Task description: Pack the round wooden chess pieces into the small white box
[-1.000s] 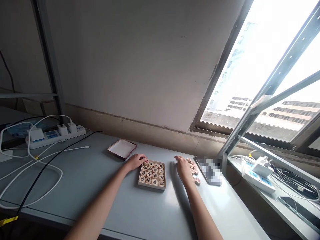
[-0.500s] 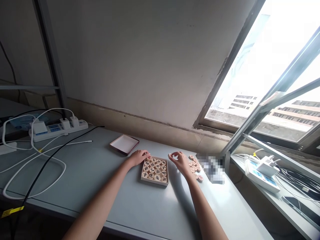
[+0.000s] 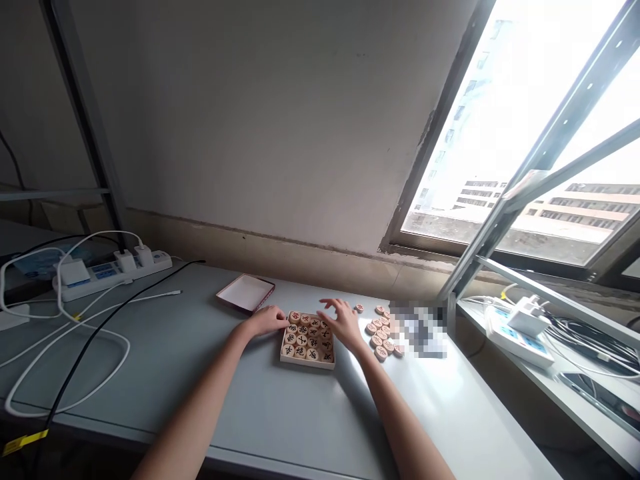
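Observation:
A shallow square box (image 3: 307, 360) holds several round wooden chess pieces laid flat, on a grey table (image 3: 280, 420). My left hand (image 3: 265, 321) rests against the box's left rim, fingers curled on its edge. Over the box's right rear corner hovers my right hand (image 3: 341, 323), fingers spread, nothing visible in it. A loose heap of wooden pieces (image 3: 380, 331) lies on the table just right of that hand, and one single piece (image 3: 359, 308) lies apart behind them.
The box lid (image 3: 245, 293) lies open-side up behind the left hand. A blurred flat object (image 3: 419, 331) lies right of the pieces. A power strip (image 3: 113, 270) with white and black cables covers the table's left. Another strip (image 3: 517, 332) sits on the window ledge.
My right hand moved left from the loose pieces to above the box and spread its fingers. The left hand stayed at the box's left rim.

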The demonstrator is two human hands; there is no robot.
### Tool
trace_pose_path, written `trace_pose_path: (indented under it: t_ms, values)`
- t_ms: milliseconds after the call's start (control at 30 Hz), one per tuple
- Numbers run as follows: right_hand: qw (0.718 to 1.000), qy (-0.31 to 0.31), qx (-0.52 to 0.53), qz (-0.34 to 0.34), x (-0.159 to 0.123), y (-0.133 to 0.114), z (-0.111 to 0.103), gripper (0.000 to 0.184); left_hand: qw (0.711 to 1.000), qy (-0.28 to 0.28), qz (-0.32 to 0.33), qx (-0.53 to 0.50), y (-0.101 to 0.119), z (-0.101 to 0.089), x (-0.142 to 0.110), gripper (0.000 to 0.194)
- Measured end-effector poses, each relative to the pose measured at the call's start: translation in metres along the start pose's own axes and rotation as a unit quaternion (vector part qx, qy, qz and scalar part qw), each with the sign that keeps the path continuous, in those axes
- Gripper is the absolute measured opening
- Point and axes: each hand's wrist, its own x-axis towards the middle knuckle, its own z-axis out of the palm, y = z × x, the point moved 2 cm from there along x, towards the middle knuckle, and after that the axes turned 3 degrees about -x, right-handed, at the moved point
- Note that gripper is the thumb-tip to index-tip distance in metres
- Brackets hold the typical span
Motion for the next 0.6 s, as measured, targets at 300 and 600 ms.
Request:
trace_pose_path:
  t_ms: [300, 600]
  values:
    - [0.987, 0.008, -0.123, 0.101, -0.002, 0.067, -0.007, 0.034, 1.000, 0.004, 0.009, 0.015, 0.001, 0.002, 0.002, 0.026]
    - [0.991, -0.052, 0.096, -0.076, 0.003, 0.015, -0.023, 0.024, 0.999, 0.025, 0.029, 0.032, -0.002, 0.007, 0.006, 0.024]
